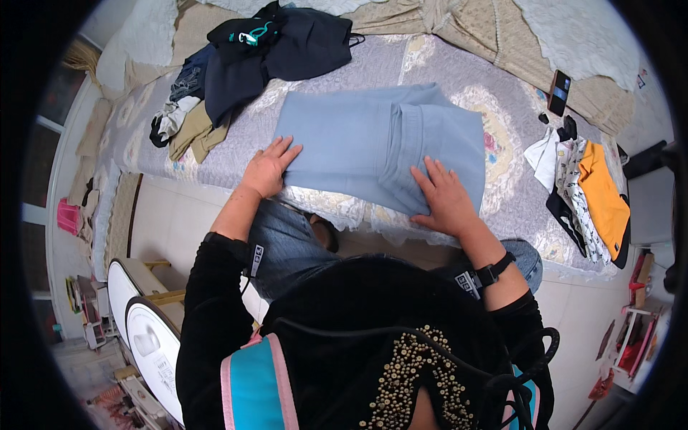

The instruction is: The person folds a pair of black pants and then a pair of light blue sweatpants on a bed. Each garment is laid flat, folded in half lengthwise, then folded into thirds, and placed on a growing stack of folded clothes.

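Note:
A light blue garment, apparently a pair of trousers (333, 136), lies flat and partly folded in front of me. Its waistband part is turned over toward the right side. My left hand (270, 166) rests at the garment's near left edge, fingers stretched out and a little apart. On the folded part at the right lies my right hand (446, 197), palm down with its fingers spread. Neither hand grips the cloth. Beneath the garment is a grey-purple patterned bed cover (387, 61) with cream flower motifs and a lacy edge.
Dark clothes (301, 50) are heaped at the far left, beside khaki cloth (201, 132). At the right lie a folded orange garment (602, 193), white and black pieces, and a phone (559, 93). Round white-topped stools (154, 351) stand at lower left. A beige cover (473, 32) borders the far side.

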Available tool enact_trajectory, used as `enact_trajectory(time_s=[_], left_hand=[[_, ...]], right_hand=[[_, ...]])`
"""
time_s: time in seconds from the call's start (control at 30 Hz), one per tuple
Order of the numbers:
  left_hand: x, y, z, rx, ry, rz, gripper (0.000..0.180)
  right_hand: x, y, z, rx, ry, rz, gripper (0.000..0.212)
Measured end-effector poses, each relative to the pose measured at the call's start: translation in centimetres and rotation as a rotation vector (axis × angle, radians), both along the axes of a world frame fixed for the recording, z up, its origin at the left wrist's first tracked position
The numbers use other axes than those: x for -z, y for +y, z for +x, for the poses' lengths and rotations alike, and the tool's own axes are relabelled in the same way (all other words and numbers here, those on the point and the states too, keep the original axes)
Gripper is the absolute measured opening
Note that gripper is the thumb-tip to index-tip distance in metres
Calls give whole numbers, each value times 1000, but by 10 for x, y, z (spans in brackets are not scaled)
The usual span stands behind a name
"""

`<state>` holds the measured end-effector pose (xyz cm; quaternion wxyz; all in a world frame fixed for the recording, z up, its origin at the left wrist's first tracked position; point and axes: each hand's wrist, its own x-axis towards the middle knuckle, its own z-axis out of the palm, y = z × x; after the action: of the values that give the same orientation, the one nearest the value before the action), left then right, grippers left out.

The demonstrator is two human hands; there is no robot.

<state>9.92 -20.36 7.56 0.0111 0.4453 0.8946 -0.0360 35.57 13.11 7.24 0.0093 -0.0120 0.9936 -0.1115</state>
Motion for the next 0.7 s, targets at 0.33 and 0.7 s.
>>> enact_trajectory(time_s=[0.33,0.7], left_hand=[[-13,-14,-1,-89,-181,115,77],[-16,-5,11,31,74,219,41]], right_hand=[[-1,3,-2,-3,12,-62,100],[-4,4,-3,3,7,-44,98]])
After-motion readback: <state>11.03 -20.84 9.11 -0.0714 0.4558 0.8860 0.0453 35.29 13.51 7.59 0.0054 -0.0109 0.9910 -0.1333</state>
